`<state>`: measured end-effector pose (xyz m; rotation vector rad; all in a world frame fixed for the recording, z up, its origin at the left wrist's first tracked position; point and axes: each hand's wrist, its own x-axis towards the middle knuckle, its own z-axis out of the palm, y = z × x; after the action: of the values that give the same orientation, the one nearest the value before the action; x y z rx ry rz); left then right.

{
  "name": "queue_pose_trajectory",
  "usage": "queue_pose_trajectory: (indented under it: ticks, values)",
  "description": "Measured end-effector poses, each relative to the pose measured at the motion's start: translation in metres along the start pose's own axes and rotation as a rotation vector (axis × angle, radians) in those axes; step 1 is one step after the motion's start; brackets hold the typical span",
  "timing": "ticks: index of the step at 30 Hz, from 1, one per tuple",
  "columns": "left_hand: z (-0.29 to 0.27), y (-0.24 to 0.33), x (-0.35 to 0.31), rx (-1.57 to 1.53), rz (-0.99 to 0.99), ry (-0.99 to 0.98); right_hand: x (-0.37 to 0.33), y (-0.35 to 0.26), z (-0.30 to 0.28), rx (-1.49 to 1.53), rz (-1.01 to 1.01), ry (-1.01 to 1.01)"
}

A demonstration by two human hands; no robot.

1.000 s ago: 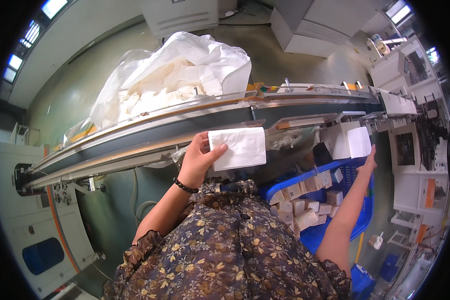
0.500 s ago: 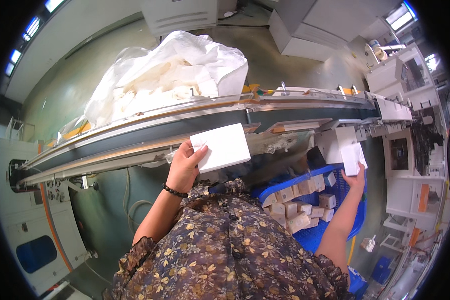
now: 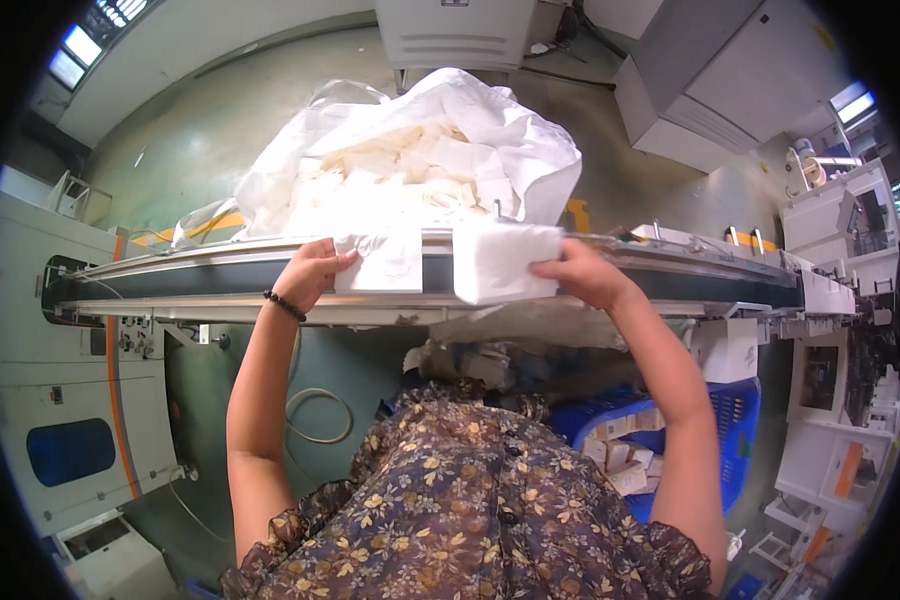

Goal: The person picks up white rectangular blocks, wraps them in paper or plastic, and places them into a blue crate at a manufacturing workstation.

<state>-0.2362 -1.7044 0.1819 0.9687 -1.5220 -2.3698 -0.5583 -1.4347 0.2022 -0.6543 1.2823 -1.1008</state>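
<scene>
The left hand (image 3: 310, 272), between nine and ten o'clock, has its fingers closed on the nine-o'clock edge of a flat, white, rectangular wad of tissue-like sheets (image 3: 382, 264), thumb on the face. Between two and three o'clock, the right hand (image 3: 588, 275) pinches the three-o'clock edge of a thicker, white, block-like tissue stack (image 3: 505, 265), thumb likewise in front; its other fingers are partly hidden. Wad and stack sit side by side near the centre, a narrow gap between them, over a long, dark-belted metal conveyor (image 3: 200, 283); I cannot tell whether they touch it. Beyond, toward twelve, stands a crumpled white plastic bag (image 3: 540, 160) full of pale sheets. At four, a blue plastic basket (image 3: 740, 425) holds small pale cartons (image 3: 627, 478).
</scene>
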Motion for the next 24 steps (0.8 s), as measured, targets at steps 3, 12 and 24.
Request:
queue_pose_trajectory:
  ticks: [3,12,24]
  values:
    - [-0.049,-0.01,0.019,0.003,-0.227,0.06,0.059,0.038,-0.022,0.218,0.266,-0.18]
    - [-0.076,-0.027,0.077,0.66,-0.638,0.157,0.124,0.071,-0.016,-0.612,0.755,-0.131]
    - [0.027,-0.064,-0.035,1.279,0.657,0.885,-0.19,0.096,-0.078,-1.546,-0.523,1.329]
